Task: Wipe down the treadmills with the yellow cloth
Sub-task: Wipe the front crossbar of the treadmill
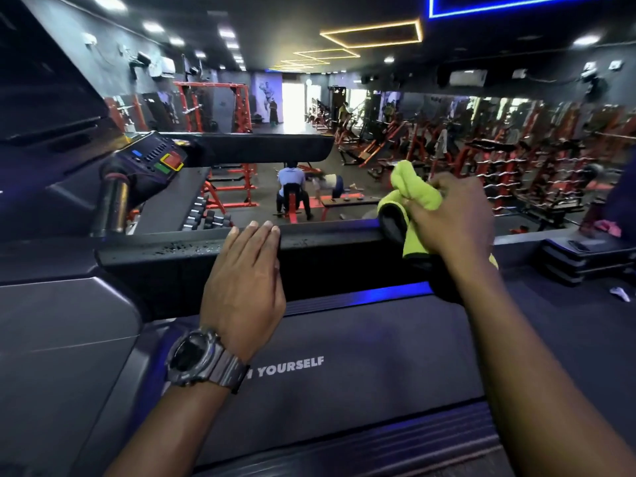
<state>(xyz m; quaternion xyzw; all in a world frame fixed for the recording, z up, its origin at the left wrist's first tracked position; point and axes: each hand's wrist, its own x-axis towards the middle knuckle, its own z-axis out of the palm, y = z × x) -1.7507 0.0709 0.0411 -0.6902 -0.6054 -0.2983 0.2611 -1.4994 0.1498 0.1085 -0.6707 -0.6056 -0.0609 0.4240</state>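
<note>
I look down over a black treadmill whose belt [361, 346] shows white lettering. Its black side rail [320, 241] runs across the middle of the view, with water droplets on its left part. My left hand [246, 280], a watch on its wrist, rests flat on the rail with straight fingers over its top edge. My right hand [451, 218] grips the bunched yellow cloth [413, 191] at the rail's right end, and the cloth drapes over that end. The treadmill's console [155, 160] with coloured buttons sits at the left.
Another treadmill's grey body [62, 339] fills the lower left. Beyond the rail lies the gym floor with orange racks [220, 108], dumbbells [206, 215] and people on benches [292, 191]. Black step platforms [581, 259] stand at the right.
</note>
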